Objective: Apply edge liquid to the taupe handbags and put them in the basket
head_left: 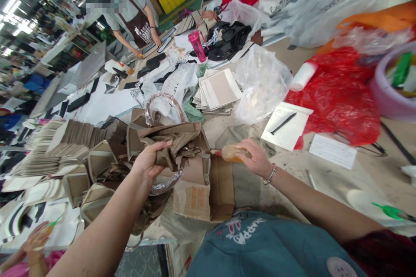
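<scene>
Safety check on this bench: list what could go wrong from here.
1. The amber squeeze bottle in the right hand points its nozzle at the folded brown paper piece; its contents could drip onto the cardboard sheet below.
2. The left hand grips that piece close to the nozzle, so fingers may get smeared.
3. Clear plastic film hangs under the piece and might stick to it.

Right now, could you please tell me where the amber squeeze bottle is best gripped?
Grip the amber squeeze bottle around its wide body, from the right, as the right hand does: it lies sideways, red nozzle pointing left toward the brown folded pieces.
</scene>
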`<state>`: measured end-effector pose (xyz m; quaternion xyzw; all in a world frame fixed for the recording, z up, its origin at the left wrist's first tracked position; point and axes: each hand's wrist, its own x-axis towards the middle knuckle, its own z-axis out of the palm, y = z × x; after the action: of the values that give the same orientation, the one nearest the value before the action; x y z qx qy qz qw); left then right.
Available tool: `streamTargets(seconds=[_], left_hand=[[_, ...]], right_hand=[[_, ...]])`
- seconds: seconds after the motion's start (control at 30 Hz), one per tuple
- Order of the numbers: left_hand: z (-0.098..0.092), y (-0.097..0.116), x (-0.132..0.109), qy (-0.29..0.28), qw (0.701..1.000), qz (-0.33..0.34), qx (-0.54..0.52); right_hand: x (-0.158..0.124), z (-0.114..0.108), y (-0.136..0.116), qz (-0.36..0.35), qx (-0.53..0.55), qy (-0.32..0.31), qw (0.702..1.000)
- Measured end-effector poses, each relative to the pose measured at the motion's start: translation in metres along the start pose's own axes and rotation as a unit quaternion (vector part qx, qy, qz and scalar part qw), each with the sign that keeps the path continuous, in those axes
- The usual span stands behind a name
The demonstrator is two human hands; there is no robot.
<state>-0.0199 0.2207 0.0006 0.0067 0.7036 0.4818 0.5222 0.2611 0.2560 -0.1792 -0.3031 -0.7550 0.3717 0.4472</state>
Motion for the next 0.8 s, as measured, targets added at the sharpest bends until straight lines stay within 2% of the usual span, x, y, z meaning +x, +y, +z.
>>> streamTargets(seconds=[0.1,0.23,0.4,0.53,0.63,0.8], left_hand=[[0.001,0.000,0.000,-0.001,1.000,0.000,-0.004],[0.002,0.000,-0.003,0.000,1.000,-0.006,-0.004],[0.003,-0.001,-0.005,0.008,1.000,0.006,-0.010],[0.002,-0.002,-0.004,0.009,1.000,0.005,-0.002],[-0.001,-0.003,-0.002,0.002,1.000,0.008,0.003],[-0.005,-0.003,0.000,-0.013,1.000,0.009,0.005]], right_hand=[[0.007,-0.002,0.000,-0.010,-0.011,0.021,1.000],[0.006,-0.003,0.004,-0.012,-0.020,-0.018,1.000],[-0.008,0.003,0.000,0.044,0.006,-0.016,0.999],[-0.008,0.003,-0.005,0.097,0.023,-0.002,0.995],[-0.005,0.002,-0.007,0.110,0.015,0.006,0.994],[-0.005,0.001,-0.007,0.120,0.024,-0.029,0.992]])
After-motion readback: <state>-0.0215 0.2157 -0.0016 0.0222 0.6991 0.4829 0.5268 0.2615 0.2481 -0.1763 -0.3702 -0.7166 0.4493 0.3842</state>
